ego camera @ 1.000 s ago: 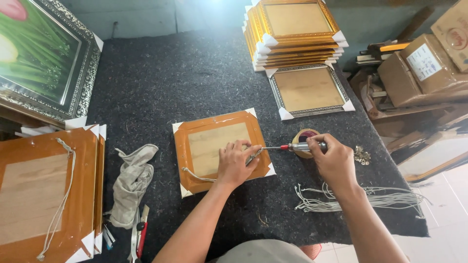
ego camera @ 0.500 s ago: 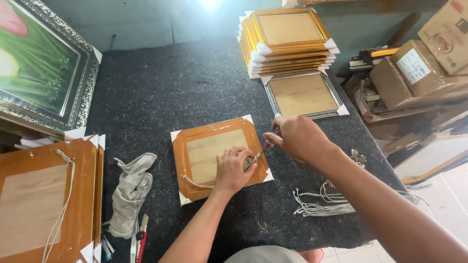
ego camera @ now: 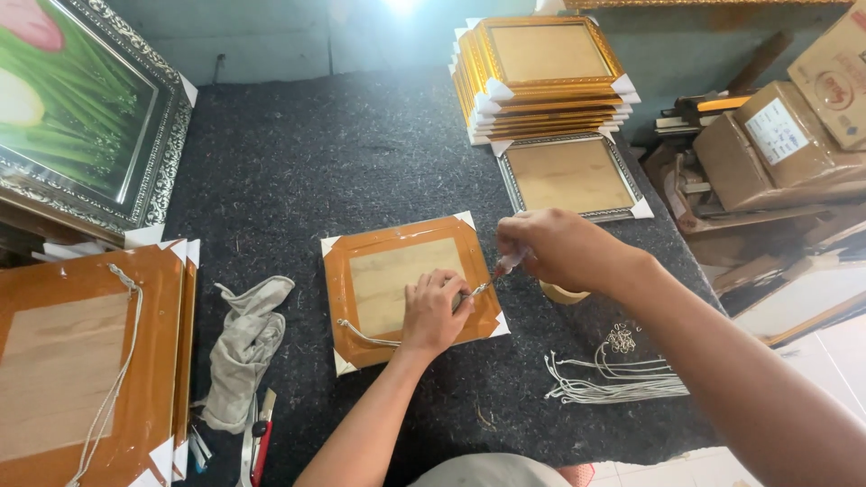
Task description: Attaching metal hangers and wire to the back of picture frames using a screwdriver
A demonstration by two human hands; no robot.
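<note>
**Screwdriver at a frame back**

The frame (ego camera: 410, 289) lies face down at the table's (ego camera: 361, 153) middle. The left hand (ego camera: 433, 311) presses its right edge, fingers curled. The right hand (ego camera: 555, 248) grips a screwdriver (ego camera: 492, 278), tip at the left fingertips. Cords (ego camera: 613, 386) lie nearby.

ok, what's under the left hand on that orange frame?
The left hand presses on the orange frame near its right edge, beside the screwdriver tip held by the right hand. A cord runs under the palm; whatever hardware it pins is covered.
</note>
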